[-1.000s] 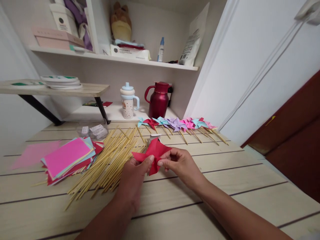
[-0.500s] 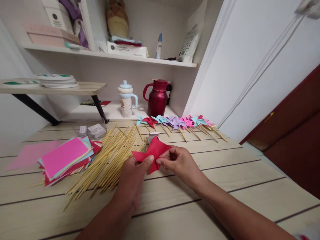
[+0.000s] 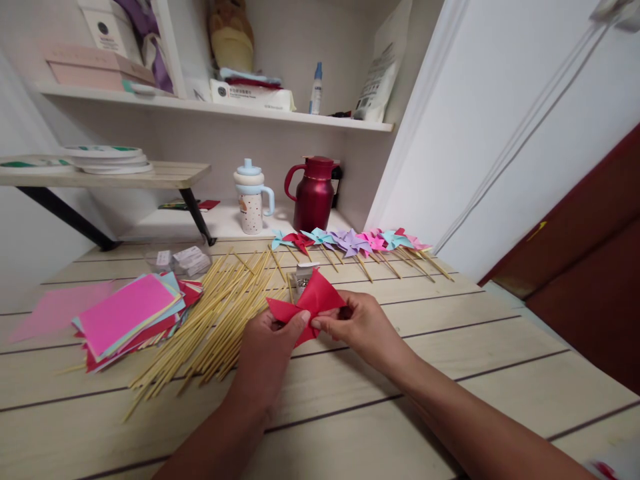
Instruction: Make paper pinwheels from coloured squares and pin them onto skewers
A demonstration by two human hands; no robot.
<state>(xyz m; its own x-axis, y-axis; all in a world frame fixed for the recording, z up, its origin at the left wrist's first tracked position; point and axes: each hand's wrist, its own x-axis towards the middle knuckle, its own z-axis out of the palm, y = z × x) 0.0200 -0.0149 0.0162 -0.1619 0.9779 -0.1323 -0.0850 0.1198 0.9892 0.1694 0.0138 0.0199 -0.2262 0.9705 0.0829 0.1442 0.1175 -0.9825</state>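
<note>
A red paper pinwheel [image 3: 319, 293] with folded blades is held between both hands over the table's middle. My left hand [image 3: 267, 347] pinches its left side, thumb laid near the centre. From the right, my right hand [image 3: 363, 327] grips it with thumb and fingertips, also close to the centre. Just behind the pinwheel stands a small open box [image 3: 304, 272] with small shiny pieces inside, partly covered by the paper. Left of my hands, many thin wooden sticks [image 3: 220, 327] lie in a loose spread pile.
Stacked coloured paper [image 3: 127, 313] lies on the left, near a clear container [image 3: 183, 260]. Finished pinwheels on sticks [image 3: 353, 243] line the back right. A red jug [image 3: 314, 197] and a spotted cup [image 3: 251, 203] stand behind. A small raised shelf [image 3: 170, 175] is at left.
Both hands stay on the red pinwheel, and its blades have shifted slightly. More of the small box behind it shows. The view has moved a little.
</note>
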